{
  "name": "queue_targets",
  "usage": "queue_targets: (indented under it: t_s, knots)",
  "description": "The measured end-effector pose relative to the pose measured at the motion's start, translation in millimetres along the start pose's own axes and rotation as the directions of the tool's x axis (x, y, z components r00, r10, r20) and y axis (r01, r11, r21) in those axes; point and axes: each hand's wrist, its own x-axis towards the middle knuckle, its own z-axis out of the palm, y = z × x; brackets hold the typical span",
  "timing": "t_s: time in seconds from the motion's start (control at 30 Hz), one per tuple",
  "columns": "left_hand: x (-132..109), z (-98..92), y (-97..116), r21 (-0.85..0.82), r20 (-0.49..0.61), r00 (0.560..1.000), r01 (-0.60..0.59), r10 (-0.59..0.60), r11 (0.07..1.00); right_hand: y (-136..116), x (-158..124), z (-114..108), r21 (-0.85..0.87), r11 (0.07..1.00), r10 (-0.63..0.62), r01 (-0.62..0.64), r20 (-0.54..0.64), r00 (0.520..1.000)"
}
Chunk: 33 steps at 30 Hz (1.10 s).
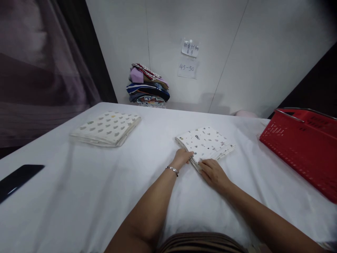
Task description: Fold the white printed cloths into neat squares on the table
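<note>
A folded white cloth (206, 140) with small scattered prints lies on the white-covered table, its layers showing along the near left edge. My left hand (183, 157), with a silver bracelet at the wrist, pinches that edge near its middle. Close beside it, my right hand (213, 173) grips the same edge at the near corner, fingers curled over the layers. The undersides of both grips are hidden. Farther left lies another folded cloth (106, 128), thick and flat, white with grey shapes; neither hand touches it.
A red plastic basket (302, 140) with a metal handle stands on the right. A dark flat object (19, 179) lies at the left edge. Behind the table, folded fabrics (149, 86) are stacked against the wall, near two paper notes (187, 68). White sheeting (110, 196) covers the table.
</note>
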Motion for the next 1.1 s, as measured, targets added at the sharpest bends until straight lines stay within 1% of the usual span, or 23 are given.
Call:
queue_targets:
  t_s: [0.07,0.17,0.27,0.37,0.57,0.8,0.93,1.1]
  knots:
    - [-0.1,0.2,0.2,-0.012,-0.005,1.000,-0.004,0.004,1.000,-1.7,0.9,1.8,-0.009,1.000,0.016,-0.016,-0.015,1.000]
    - [-0.8,0.7,0.4,-0.036,-0.015,1.000,-0.006,0.005,0.999,-2.8,-1.2,11.9,-0.063,0.998,-0.001,-0.002,-0.033,0.999]
    - [-0.9,1.1,-0.2,-0.066,-0.021,1.000,0.000,-0.002,0.998,-0.1,-7.8,25.4,-0.118,0.993,-0.008,0.010,0.019,1.000]
    - [-0.1,0.8,-0.3,-0.118,-0.043,0.999,0.014,-0.020,0.993,3.8,-12.5,33.0,-0.120,0.993,-0.006,0.012,0.054,0.999]
    - [4.8,0.5,5.7,-0.265,-0.143,0.988,0.015,-0.055,0.964,5.4,-10.9,35.6,-0.141,0.990,-0.024,0.029,0.039,0.999]
    - [19.7,-2.8,13.6,-0.365,-0.266,0.958,0.007,-0.111,0.931,3.6,-9.4,36.7,-0.161,0.985,-0.060,0.058,-0.008,0.998]
    - [29.7,-6.8,15.6,-0.379,-0.312,0.938,0.020,-0.148,0.925,1.8,-9.4,35.7,-0.141,0.988,-0.069,0.062,-0.048,0.996]
    - [42.6,-12.4,13.3,-0.325,-0.359,0.921,0.028,-0.151,0.945,2.1,-10.2,36.5,-0.128,0.990,-0.067,0.059,-0.061,0.996]
